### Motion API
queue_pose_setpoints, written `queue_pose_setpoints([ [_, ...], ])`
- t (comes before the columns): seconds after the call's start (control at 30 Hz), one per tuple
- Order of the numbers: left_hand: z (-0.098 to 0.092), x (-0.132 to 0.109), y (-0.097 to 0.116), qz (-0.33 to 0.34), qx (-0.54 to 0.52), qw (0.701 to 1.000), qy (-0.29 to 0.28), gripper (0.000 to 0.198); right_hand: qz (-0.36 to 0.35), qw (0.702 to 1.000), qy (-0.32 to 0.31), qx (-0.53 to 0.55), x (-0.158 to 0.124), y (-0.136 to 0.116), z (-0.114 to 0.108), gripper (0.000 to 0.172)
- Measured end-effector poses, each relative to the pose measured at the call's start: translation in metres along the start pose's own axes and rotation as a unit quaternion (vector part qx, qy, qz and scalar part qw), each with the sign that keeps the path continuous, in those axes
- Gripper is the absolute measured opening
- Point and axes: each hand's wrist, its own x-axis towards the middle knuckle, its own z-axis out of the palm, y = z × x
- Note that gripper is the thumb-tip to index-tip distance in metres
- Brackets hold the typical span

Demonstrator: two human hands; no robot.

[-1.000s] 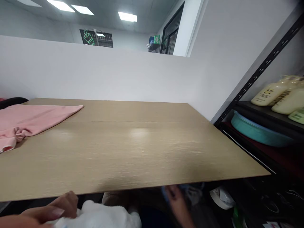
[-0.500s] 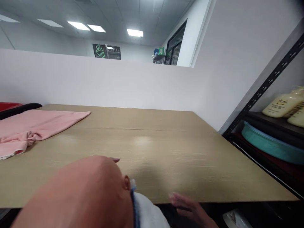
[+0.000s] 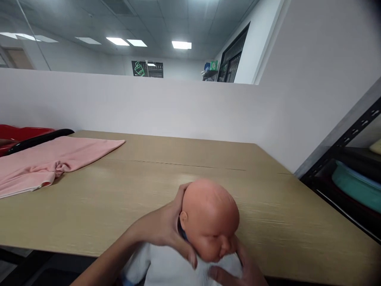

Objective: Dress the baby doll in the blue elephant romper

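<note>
A baby doll [image 3: 210,212] with a bald head and white clothing fills the lower middle of the head view, at the table's front edge. My left hand [image 3: 166,226] curves round the doll's neck on its left side, fingers behind the head and thumb across the upper chest. On the other side my right hand [image 3: 245,268] grips the doll below the chin, its thumb on the white clothing [image 3: 175,264]. The doll's head tilts down to the right. A dark blue edge shows at its neck. The fingers behind the doll are partly hidden.
A pink cloth [image 3: 74,153] lies on the wooden table [image 3: 143,186] at the left, beside a red item [image 3: 32,133] with a black edge. A white partition [image 3: 166,107] borders the back. At the right, a black metal rack [image 3: 342,145] holds a teal basin [image 3: 357,184].
The doll has turned round and moved right and away from the camera. Both hands are now on it; earlier the right hand was apart from it. The view has swung slightly left.
</note>
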Motion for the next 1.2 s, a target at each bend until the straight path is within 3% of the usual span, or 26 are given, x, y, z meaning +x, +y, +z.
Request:
queue_pose_setpoints([
  [0.07,-0.009,0.014,-0.008,-0.008,-0.023,0.999,0.029,0.139,0.02,1.0,0.005,0.017,0.018,-0.007,-0.003,0.073],
  [0.13,-0.022,0.028,-0.017,-0.018,-0.067,0.997,0.041,0.122,0.025,0.998,-0.038,0.05,0.041,-0.017,-0.007,0.08],
  [0.23,-0.044,0.047,-0.033,-0.058,-0.157,0.986,0.024,0.099,0.049,0.986,-0.119,0.108,0.077,-0.027,-0.014,0.081],
  [0.33,-0.067,0.066,-0.051,-0.102,-0.23,0.968,-0.009,0.086,0.069,0.98,-0.136,0.128,0.11,-0.03,-0.018,0.073],
  [0.47,-0.101,0.091,-0.083,-0.132,-0.284,0.948,-0.049,0.075,0.082,0.98,-0.135,0.118,0.153,-0.03,-0.019,0.068],
  [0.63,-0.144,0.12,-0.124,-0.127,-0.327,0.935,-0.038,0.075,0.061,0.98,-0.147,0.12,0.194,-0.028,-0.025,0.067],
  [0.87,-0.176,0.137,-0.147,-0.084,-0.37,0.925,0.008,0.066,0.04,0.982,-0.133,0.13,0.212,0.002,-0.047,0.066],
  [1.07,-0.19,0.161,-0.142,-0.074,-0.363,0.929,0.006,0.061,0.01,0.982,-0.105,0.159,0.219,0.017,-0.051,0.066],
  [1.2,-0.21,0.184,-0.137,-0.078,-0.345,0.934,0.044,0.06,0.021,0.981,-0.097,0.167,0.218,0.018,-0.051,0.071],
])
